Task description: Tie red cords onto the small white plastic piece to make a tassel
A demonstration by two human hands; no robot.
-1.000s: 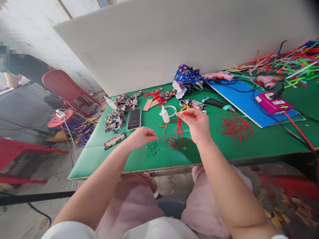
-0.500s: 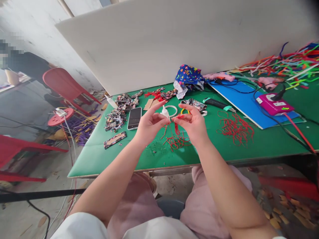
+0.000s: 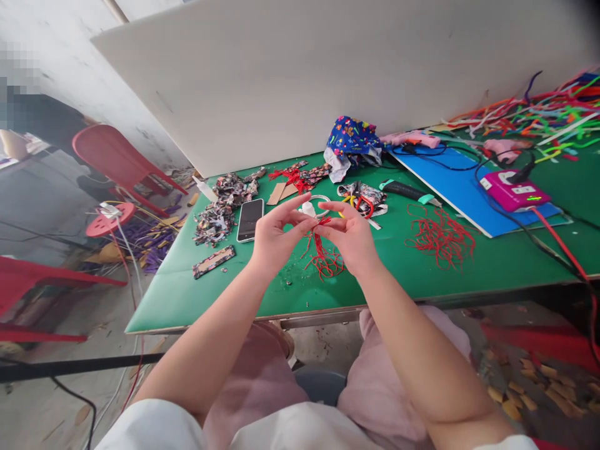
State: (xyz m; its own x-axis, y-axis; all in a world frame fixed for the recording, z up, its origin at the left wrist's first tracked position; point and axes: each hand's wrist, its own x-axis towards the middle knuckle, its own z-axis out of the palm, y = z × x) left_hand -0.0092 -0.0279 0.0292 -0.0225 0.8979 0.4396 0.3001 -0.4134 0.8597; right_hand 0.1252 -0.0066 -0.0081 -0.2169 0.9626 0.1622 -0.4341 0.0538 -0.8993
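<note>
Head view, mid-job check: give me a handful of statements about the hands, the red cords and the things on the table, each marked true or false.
1. Both hands, the left hand and the right hand, pinch a bunch of red cords between them. True.
2. The phone lies to the right of the right hand. False: it lies left of the left hand, on the green table.
3. A loose pile of red cords lies right of the hands. True.
4. The pink device sits on the floor. False: it rests on the blue board.
</note>
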